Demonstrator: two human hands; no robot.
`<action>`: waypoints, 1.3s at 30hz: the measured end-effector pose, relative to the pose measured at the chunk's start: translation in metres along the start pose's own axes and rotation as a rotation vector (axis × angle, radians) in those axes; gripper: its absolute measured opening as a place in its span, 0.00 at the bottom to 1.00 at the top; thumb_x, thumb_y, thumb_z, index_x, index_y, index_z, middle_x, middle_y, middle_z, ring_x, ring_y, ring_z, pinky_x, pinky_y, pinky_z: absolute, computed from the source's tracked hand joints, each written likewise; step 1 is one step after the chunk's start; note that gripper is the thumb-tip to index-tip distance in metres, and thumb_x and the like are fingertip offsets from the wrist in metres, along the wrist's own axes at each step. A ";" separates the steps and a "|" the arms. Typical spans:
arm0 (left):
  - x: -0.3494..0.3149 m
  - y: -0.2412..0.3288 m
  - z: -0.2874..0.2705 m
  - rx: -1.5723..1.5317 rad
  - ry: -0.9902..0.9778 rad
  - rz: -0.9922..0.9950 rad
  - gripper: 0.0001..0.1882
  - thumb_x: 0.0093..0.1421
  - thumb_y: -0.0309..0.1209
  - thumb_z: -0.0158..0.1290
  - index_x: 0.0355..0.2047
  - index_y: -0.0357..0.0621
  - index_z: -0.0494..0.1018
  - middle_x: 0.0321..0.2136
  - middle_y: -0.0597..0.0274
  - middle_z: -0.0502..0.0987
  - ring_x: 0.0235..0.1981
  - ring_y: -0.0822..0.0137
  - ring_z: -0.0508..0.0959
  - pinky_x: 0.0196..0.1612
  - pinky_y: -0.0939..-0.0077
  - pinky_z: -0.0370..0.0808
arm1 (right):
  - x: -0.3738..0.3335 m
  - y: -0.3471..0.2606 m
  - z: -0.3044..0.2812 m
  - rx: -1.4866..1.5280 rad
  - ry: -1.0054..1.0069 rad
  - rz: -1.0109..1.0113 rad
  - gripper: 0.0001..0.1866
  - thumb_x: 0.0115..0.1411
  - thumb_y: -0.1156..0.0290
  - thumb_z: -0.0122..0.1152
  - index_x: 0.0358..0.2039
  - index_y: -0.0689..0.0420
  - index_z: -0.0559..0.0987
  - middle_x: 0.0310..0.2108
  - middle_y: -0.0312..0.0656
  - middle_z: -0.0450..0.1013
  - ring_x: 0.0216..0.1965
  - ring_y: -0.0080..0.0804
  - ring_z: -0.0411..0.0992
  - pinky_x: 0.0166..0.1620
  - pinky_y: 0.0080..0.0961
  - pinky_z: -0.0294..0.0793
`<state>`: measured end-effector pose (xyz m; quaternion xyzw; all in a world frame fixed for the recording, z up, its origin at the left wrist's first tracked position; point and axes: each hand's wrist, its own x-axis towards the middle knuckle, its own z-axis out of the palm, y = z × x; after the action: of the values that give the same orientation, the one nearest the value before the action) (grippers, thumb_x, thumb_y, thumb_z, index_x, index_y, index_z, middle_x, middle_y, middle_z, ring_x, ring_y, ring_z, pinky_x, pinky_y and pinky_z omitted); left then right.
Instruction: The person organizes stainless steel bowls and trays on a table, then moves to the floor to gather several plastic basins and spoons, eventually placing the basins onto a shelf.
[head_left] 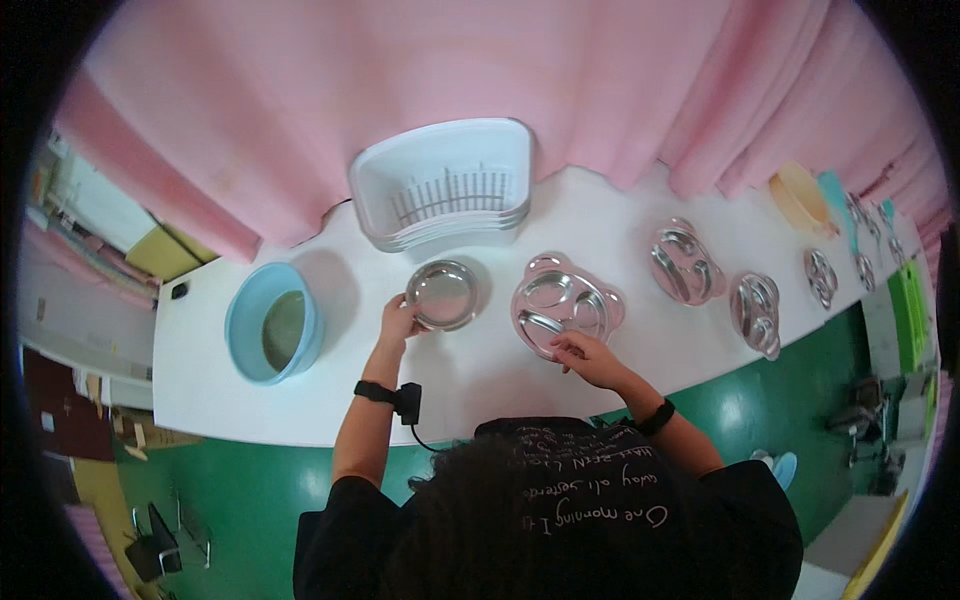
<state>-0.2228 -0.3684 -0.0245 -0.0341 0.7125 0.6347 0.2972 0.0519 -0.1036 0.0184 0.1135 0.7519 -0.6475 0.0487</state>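
Observation:
My left hand (398,319) grips the near left rim of a round, shiny steel bowl (443,294), thumb and fingers closed on its edge. Whether the bowl rests on the table or is slightly raised I cannot tell. To its right lies a bear-shaped steel divided plate (566,290) with round ears and several compartments. Over this plate's near right edge hovers my right hand (592,361), fingers loosely bent and apart, with nothing visible in them. I cannot make out whether its fingertips touch the plate.
On the white table (400,400), a light blue basin (238,325) with murky liquid stands left. Stacked white baskets (440,135) are at the back. Rightward are more divided plates (688,262), a beige basin (795,195) and steel utensils (868,240). Pink curtains (450,60) hang behind.

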 end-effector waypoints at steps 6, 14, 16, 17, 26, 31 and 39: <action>0.012 0.027 0.011 0.093 -0.065 0.025 0.23 0.53 0.25 0.49 0.50 0.30 0.61 0.25 0.50 0.75 0.18 0.63 0.78 0.20 0.75 0.78 | -0.040 0.011 -0.015 -0.040 0.225 0.114 0.12 0.59 0.69 0.51 0.42 0.61 0.70 0.28 0.39 0.73 0.26 0.23 0.70 0.32 0.21 0.71; 0.020 0.009 0.006 0.182 -0.062 0.119 0.20 0.57 0.28 0.48 0.48 0.29 0.63 0.26 0.55 0.75 0.18 0.66 0.77 0.17 0.79 0.74 | -0.047 0.033 -0.023 -0.204 0.445 0.271 0.20 0.57 0.62 0.53 0.43 0.62 0.64 0.23 0.45 0.72 0.20 0.33 0.72 0.26 0.28 0.71; 0.017 0.007 0.003 0.173 -0.037 0.135 0.20 0.57 0.29 0.47 0.48 0.30 0.62 0.29 0.54 0.74 0.18 0.66 0.77 0.17 0.78 0.74 | -0.038 0.040 -0.019 -0.107 0.494 0.226 0.22 0.57 0.63 0.53 0.47 0.62 0.60 0.23 0.46 0.72 0.20 0.34 0.72 0.25 0.28 0.71; 0.015 0.005 0.003 0.157 -0.003 0.147 0.20 0.58 0.29 0.47 0.48 0.31 0.62 0.32 0.53 0.73 0.18 0.66 0.77 0.17 0.78 0.74 | -0.034 0.041 -0.017 -0.017 0.532 0.180 0.25 0.57 0.64 0.53 0.50 0.61 0.57 0.23 0.48 0.72 0.20 0.35 0.73 0.25 0.28 0.71; -0.038 -0.023 0.015 0.570 0.262 0.694 0.21 0.52 0.23 0.49 0.48 0.38 0.61 0.43 0.52 0.62 0.28 0.67 0.71 0.22 0.80 0.71 | -0.017 0.036 -0.021 0.146 0.592 0.239 0.40 0.54 0.76 0.54 0.60 0.52 0.41 0.28 0.48 0.71 0.23 0.34 0.73 0.22 0.27 0.74; -0.092 -0.010 0.056 0.510 0.154 0.811 0.19 0.50 0.18 0.46 0.45 0.38 0.64 0.42 0.55 0.63 0.25 0.71 0.69 0.24 0.81 0.68 | -0.023 0.030 -0.030 0.373 0.698 0.246 0.46 0.52 0.81 0.52 0.62 0.46 0.35 0.27 0.48 0.70 0.23 0.34 0.73 0.24 0.29 0.76; -0.110 -0.003 0.116 0.538 -0.248 0.742 0.13 0.54 0.17 0.42 0.39 0.42 0.70 0.30 0.64 0.73 0.22 0.75 0.69 0.23 0.84 0.66 | -0.050 0.033 -0.080 0.536 0.597 0.147 0.45 0.52 0.83 0.52 0.63 0.42 0.39 0.27 0.46 0.70 0.22 0.32 0.72 0.25 0.31 0.77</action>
<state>-0.0873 -0.2976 0.0222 0.3768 0.7748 0.4903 0.1313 0.1137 -0.0256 0.0102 0.3587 0.5275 -0.7540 -0.1569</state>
